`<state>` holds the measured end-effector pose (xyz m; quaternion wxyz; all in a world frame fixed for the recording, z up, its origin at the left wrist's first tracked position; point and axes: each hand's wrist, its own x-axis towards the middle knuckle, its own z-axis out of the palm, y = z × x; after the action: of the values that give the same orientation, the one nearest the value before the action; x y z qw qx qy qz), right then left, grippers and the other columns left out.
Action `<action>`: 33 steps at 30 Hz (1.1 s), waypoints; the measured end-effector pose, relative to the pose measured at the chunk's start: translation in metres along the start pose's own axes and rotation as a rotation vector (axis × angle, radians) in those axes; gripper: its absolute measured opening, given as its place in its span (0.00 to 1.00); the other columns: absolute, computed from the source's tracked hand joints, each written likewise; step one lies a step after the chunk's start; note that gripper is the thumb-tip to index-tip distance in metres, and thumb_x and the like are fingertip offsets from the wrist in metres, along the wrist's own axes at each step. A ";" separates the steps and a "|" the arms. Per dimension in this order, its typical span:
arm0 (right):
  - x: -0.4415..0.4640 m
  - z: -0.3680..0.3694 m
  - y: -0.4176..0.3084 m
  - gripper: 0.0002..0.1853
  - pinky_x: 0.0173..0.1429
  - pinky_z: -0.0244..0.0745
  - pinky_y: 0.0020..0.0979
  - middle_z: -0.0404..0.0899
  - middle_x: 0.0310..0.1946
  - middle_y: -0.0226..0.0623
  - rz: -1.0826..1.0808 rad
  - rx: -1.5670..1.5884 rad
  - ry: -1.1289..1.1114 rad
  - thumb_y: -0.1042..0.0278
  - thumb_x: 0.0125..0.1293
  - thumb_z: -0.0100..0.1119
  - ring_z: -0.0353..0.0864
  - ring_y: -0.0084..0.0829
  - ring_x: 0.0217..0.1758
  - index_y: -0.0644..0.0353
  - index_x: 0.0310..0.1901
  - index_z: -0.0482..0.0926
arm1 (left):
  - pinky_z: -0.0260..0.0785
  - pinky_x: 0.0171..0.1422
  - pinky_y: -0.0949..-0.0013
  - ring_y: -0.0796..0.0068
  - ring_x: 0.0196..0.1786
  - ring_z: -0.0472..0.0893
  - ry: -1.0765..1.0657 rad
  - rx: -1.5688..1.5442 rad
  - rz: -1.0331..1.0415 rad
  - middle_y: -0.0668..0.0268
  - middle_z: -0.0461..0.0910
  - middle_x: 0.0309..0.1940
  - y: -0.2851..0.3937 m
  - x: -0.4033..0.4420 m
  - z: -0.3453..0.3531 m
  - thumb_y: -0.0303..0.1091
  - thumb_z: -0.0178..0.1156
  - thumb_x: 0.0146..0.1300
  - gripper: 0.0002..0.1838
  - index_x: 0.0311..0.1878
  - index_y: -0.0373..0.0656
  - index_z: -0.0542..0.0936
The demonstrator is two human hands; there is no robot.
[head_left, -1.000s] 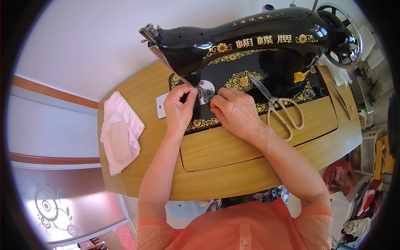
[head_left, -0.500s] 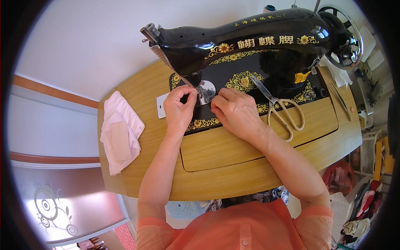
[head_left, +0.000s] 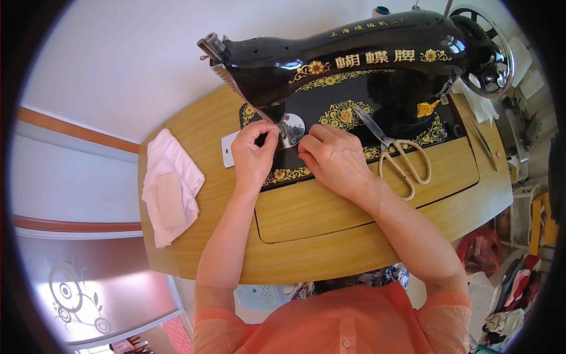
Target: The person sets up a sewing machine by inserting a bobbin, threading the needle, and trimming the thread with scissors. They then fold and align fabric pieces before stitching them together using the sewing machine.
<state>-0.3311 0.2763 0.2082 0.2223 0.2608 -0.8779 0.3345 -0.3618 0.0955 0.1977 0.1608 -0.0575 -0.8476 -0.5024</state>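
Note:
A black sewing machine (head_left: 354, 50) with gold decoration stands on the wooden table. Just left of its needle, my left hand (head_left: 256, 150) has thumb and fingertips pinched together; whatever is between them is too small to make out. My right hand (head_left: 333, 154) rests on the machine bed with curled fingers, right of the round metal plate (head_left: 293, 127). Its fingertips come together, and anything in them is hidden. Scissors (head_left: 396, 154) with pale handles lie partly open to the right of my right hand, blades on the black bed.
Folded pink cloth (head_left: 171, 189) lies at the table's left side. Tweezers (head_left: 481, 141) rest near its right edge, beside a small pink item (head_left: 497, 154). A wall rises behind the table. A light blue stool (head_left: 262, 296) shows below the front edge (head_left: 295, 274).

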 end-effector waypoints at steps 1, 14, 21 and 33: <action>0.000 0.000 0.000 0.07 0.36 0.73 0.35 0.73 0.26 0.34 0.001 0.001 -0.002 0.71 0.51 0.66 0.77 0.35 0.33 0.58 0.26 0.75 | 0.69 0.49 0.73 0.73 0.41 0.80 -0.002 -0.002 0.000 0.61 0.83 0.36 0.000 0.000 0.000 0.23 0.64 0.57 0.03 0.34 0.34 0.82; 0.000 0.000 -0.001 0.07 0.35 0.73 0.36 0.73 0.26 0.34 0.005 0.004 0.007 0.71 0.50 0.66 0.77 0.36 0.33 0.59 0.26 0.75 | 0.69 0.49 0.73 0.74 0.40 0.80 0.002 -0.012 0.027 0.62 0.82 0.35 0.000 0.000 0.001 0.22 0.64 0.56 0.03 0.33 0.33 0.81; 0.000 0.001 0.000 0.07 0.35 0.73 0.36 0.73 0.26 0.34 -0.001 0.013 0.015 0.72 0.50 0.66 0.77 0.36 0.32 0.58 0.26 0.75 | 0.69 0.49 0.72 0.73 0.40 0.80 -0.018 0.001 0.027 0.62 0.82 0.35 -0.001 0.001 0.000 0.22 0.64 0.57 0.02 0.33 0.34 0.81; 0.006 0.001 -0.009 0.20 0.35 0.76 0.33 0.78 0.32 0.36 0.075 0.399 -0.029 0.73 0.51 0.69 0.80 0.37 0.32 0.58 0.48 0.78 | 0.70 0.45 0.73 0.75 0.37 0.78 -0.167 -0.166 0.035 0.64 0.81 0.33 0.011 -0.017 -0.015 0.22 0.63 0.60 0.02 0.36 0.35 0.82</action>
<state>-0.3302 0.2676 0.2150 0.1407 0.2715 -0.8064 0.5062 -0.3393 0.0888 0.2079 0.0927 -0.1270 -0.8125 -0.5614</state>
